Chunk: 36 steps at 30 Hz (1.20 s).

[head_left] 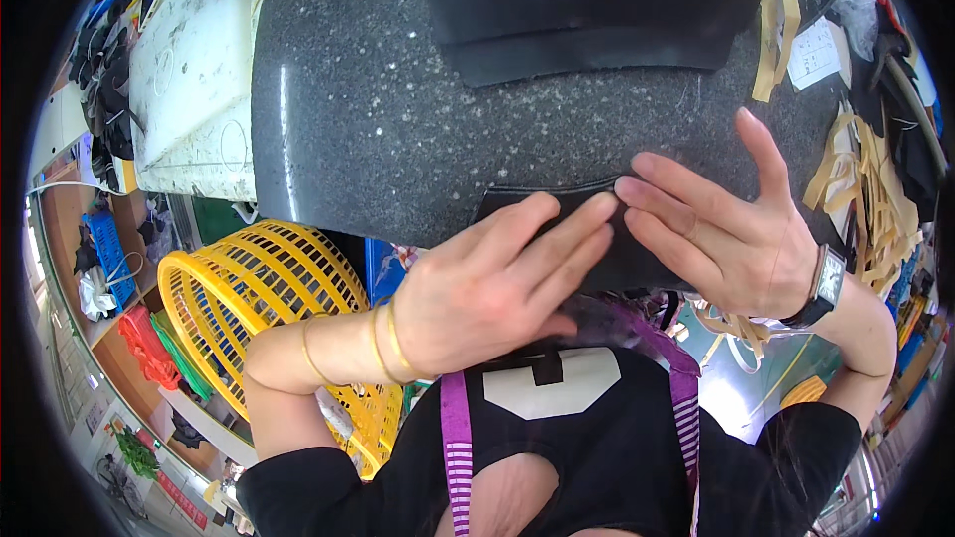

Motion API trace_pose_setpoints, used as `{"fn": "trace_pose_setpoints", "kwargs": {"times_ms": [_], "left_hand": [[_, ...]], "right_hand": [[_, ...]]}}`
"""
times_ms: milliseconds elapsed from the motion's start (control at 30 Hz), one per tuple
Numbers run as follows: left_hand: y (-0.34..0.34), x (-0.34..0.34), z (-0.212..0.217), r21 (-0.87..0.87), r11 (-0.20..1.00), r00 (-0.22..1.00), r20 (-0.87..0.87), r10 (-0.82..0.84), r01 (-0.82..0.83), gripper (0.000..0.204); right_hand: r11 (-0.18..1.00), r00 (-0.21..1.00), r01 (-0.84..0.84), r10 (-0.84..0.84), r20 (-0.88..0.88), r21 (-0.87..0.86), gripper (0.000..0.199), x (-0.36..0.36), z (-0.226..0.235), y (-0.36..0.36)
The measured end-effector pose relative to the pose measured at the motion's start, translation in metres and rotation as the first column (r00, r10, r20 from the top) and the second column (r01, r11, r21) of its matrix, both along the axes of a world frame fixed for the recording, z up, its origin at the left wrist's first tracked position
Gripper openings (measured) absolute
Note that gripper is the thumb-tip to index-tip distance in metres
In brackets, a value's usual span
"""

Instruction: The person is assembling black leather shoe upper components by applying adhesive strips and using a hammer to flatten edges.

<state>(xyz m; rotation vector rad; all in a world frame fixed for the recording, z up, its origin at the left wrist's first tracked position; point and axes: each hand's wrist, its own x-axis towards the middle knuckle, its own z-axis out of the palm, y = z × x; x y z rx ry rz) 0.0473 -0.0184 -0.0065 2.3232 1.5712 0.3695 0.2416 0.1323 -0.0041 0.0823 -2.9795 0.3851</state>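
Note:
A black piece of material (542,204) lies at the near edge of a dark speckled stone slab (378,109). My left hand (497,283) lies flat on it, fingers straight and together, pointing to the right. My right hand (721,229) is open with fingers spread, its fingertips touching the piece where they meet my left fingertips. Gold bangles circle my left wrist and a square watch sits on my right wrist. Neither hand grips anything.
A stack of black sheets (587,0) lies at the far side of the slab. Beige strips (865,189) pile up on the right. A yellow plastic basket (259,288) stands at the lower left, beside a white worn bench (194,70).

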Motion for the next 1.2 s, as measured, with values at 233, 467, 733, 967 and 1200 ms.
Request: {"fn": "trace_pose_setpoints", "kwargs": {"times_ms": [233,467,733,967,1200], "left_hand": [[0.004,-0.033,0.003,-0.014,0.997,0.961,0.265,0.079,-0.078,0.044],[0.015,-0.027,-0.02,0.06,0.991,0.966,0.239,0.103,-0.121,0.021],[0.113,-0.052,0.0,0.522,0.819,0.949,-0.052,0.311,-0.24,0.043],[0.115,-0.063,-0.006,0.341,0.877,0.94,0.087,0.328,-0.338,0.077],[0.111,-0.063,0.002,0.526,0.776,0.928,0.077,0.364,-0.348,0.11]], "right_hand": [[0.996,0.998,-0.055,0.054,0.016,0.075,0.035,-0.014,0.017,0.003],[0.996,0.998,-0.057,0.055,0.032,0.07,0.024,-0.038,0.039,0.017],[0.928,0.928,0.355,-0.364,-0.078,-0.112,0.032,-0.159,0.039,0.167],[0.855,0.75,0.519,-0.464,0.472,0.015,0.086,-0.214,0.036,0.198],[0.909,0.765,0.411,-0.299,0.57,-0.075,0.11,-0.183,0.092,0.152]]}}
